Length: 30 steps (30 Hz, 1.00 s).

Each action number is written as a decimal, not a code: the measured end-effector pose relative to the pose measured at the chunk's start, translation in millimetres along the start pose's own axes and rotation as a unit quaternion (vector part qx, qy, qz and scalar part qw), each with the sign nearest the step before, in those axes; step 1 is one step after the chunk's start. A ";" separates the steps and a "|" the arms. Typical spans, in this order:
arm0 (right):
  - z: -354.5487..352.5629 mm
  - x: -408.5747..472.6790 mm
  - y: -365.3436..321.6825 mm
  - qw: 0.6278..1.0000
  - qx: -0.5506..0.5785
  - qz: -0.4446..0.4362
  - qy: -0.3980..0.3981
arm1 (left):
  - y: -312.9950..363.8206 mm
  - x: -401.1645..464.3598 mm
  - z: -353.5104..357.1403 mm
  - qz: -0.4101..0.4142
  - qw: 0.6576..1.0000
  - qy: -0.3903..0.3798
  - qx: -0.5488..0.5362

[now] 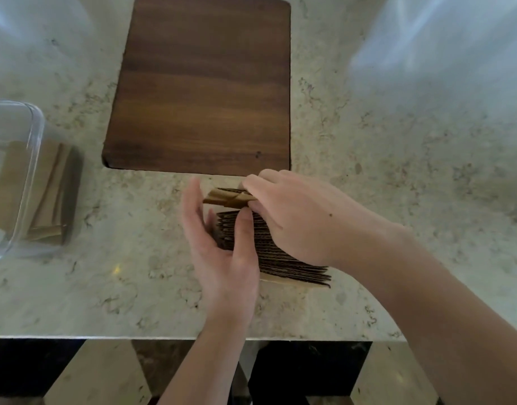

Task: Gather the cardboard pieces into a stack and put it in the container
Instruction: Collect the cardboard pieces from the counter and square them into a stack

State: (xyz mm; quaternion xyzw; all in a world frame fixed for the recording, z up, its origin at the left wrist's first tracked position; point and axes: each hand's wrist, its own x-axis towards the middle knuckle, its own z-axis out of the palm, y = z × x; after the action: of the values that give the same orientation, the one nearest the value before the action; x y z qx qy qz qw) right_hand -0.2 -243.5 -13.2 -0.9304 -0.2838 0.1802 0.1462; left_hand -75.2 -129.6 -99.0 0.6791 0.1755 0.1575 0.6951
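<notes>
A stack of brown corrugated cardboard pieces (280,258) lies on the marble counter, just below a wooden board. My right hand (298,217) lies over the stack's top and pinches a couple of loose cardboard pieces (225,197) at its far end, lifted slightly above the rest. My left hand (219,247) presses against the stack's left side, thumb on the corrugated edges, fingers spread and upright. A clear glass container (32,159) stands at the left edge of the view, with several cardboard pieces (51,194) seen in and through it.
A dark wooden cutting board (204,83) lies flat on the counter behind the stack. The counter's front edge (134,336) runs just below my wrists. Pale glare covers the far left and right corners.
</notes>
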 end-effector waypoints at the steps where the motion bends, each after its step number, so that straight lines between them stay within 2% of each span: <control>1: 1.2 -0.9 2.1 1.000 0.011 0.009 -0.003 | 0.0 -0.2 -0.6 0.007 1.000 -0.004 0.024; 3: 3.4 -4.1 7.6 0.997 0.073 0.028 0.010 | 1.5 -0.7 -2.2 0.011 0.998 -0.010 0.061; 5: 8.3 -12.4 12.3 0.985 0.154 0.042 0.058 | 4.3 -1.0 -2.5 0.004 0.997 -0.015 0.076; 9: 27.2 -33.2 24.2 0.934 0.284 0.102 0.188 | 5.1 -1.3 -1.7 -0.010 0.997 -0.014 0.075; 11: 39.7 -44.3 25.8 0.878 0.400 0.138 0.225 | 4.1 -1.2 -2.7 -0.013 0.997 -0.016 0.073; 13: 53.6 -55.0 20.7 0.797 0.524 0.152 0.258 | 5.1 -1.4 -2.6 -0.010 0.997 -0.013 0.081; 15: 68.7 -64.1 12.1 0.751 0.571 0.163 0.290 | 7.7 -1.7 -1.0 -0.009 0.997 -0.007 0.080; 18: 84.6 -69.0 -1.7 0.746 0.561 0.157 0.324 | 8.3 -1.4 0.3 -0.006 0.998 0.002 0.068; 22: 94.2 -70.4 -7.8 0.721 0.578 0.117 0.365 | 9.5 -2.1 -1.3 -0.001 0.997 -0.001 0.082; 25: 98.8 -70.5 -12.0 0.727 0.559 0.104 0.385 | 12.9 -3.9 -2.4 -0.015 0.997 -0.006 0.076; 30: 102.4 -61.9 -15.6 0.726 0.533 0.140 0.412 | 8.5 -12.3 -20.7 0.017 0.995 -0.083 0.060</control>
State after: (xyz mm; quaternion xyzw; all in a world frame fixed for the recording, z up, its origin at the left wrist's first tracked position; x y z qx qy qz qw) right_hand -98.4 -249.7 -83.1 -0.7114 0.0808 -0.0812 0.6934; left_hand -95.4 -116.6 -90.5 0.7330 0.1151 0.1015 0.6627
